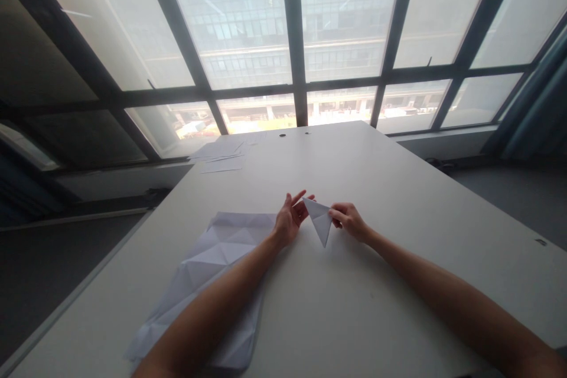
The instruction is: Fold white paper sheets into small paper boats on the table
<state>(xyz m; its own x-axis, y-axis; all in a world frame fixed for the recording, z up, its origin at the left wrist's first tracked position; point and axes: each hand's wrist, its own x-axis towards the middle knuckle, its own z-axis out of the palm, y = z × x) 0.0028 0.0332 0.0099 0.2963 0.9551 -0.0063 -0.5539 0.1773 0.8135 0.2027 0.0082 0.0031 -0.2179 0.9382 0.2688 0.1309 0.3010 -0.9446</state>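
Holding a folded paper triangle (321, 220) just above the white table (398, 201), centre of frame, point downward.

Right hand (348, 220): thumb and fingers pinched together on the triangle's right corner.

Left hand (289, 220): fingers apart and extended, tips at the triangle's upper left corner, not seen to close on it.

Large creased sheet (221, 260) lies flat at lower left, partly under the left forearm. Loose stack of sheets (220, 158) sits at upper left near the table's far edge, well apart from the hands.

Judgement: for a clean fold, use the right pinch as a firm anchor, bring the edges flush before pressing, then run the left fingertips along the crease from the corner outward.

Writing: no brand, label or print readable on any paper or on the table.
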